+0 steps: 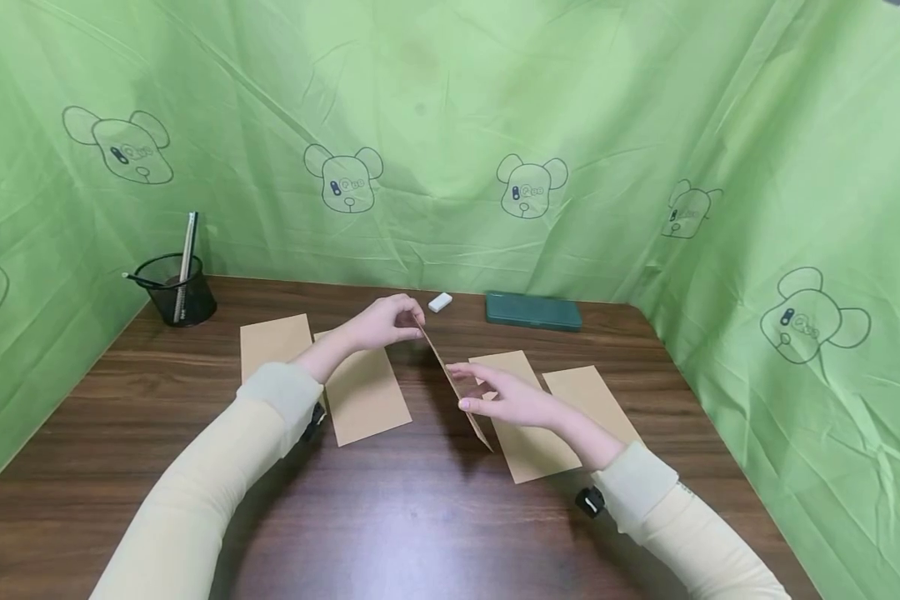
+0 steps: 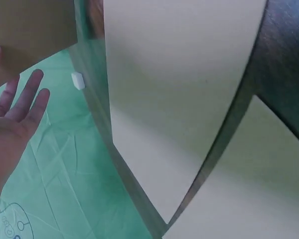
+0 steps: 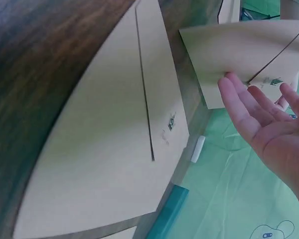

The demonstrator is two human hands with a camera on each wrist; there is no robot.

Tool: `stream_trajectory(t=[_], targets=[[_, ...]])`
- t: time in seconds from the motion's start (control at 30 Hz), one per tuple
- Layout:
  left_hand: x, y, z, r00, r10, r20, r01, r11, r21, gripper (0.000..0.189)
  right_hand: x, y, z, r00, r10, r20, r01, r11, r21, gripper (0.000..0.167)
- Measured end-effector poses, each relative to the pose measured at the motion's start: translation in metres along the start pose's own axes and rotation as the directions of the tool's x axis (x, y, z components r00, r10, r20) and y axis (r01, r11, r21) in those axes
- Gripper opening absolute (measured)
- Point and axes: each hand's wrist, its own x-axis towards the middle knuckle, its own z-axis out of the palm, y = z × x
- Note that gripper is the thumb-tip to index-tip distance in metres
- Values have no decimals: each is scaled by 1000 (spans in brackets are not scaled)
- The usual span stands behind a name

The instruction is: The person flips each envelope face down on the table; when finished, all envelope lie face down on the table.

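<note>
A brown kraft paper envelope (image 1: 435, 350) stands tilted above the table, seen nearly edge-on in the head view. The left hand (image 1: 384, 322) pinches its far top end between thumb and fingers. From the other side the right hand (image 1: 506, 398) touches its face with loosely extended fingertips. The right wrist view shows a seam line and small dark print on the held envelope (image 3: 209, 55). Two similar envelopes lie at the left, one (image 1: 367, 396) under the left wrist. Two more lie at the right, one (image 1: 532, 450) below the right hand.
A black mesh pen cup (image 1: 187, 302) with several pens stands at the back left. Near the back edge lie a white eraser (image 1: 440, 302) and a dark green case (image 1: 532, 311). A green curtain (image 1: 435, 125) encloses the wooden table (image 1: 390, 525).
</note>
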Motion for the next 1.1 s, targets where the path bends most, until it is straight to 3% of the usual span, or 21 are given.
stream_trajectory(t=[0.33,0.53,0.8,1.0,1.1], targets=[[9,13,-10,998,-61,-16,60,998,-25,28,2,-12,-18,999,25,-34,-23,998,61,63],[14,18,-16,998,-45,-45,46,999,17,33,4,-15,-27,987,-86,-136,69,990,-122,55],[15,19,-13,998,19,-64,-22,999,-37,35,4,-12,-28,971,-119,-207,58,958,-279,50],[4,11,-7,999,32,39,-26,987,-160,62,0,-2,-23,949,-111,-296,20,955,-295,51],[-3,4,-2,993,54,102,-36,984,-174,66,-2,4,-17,932,-86,-351,-11,964,-265,52]])
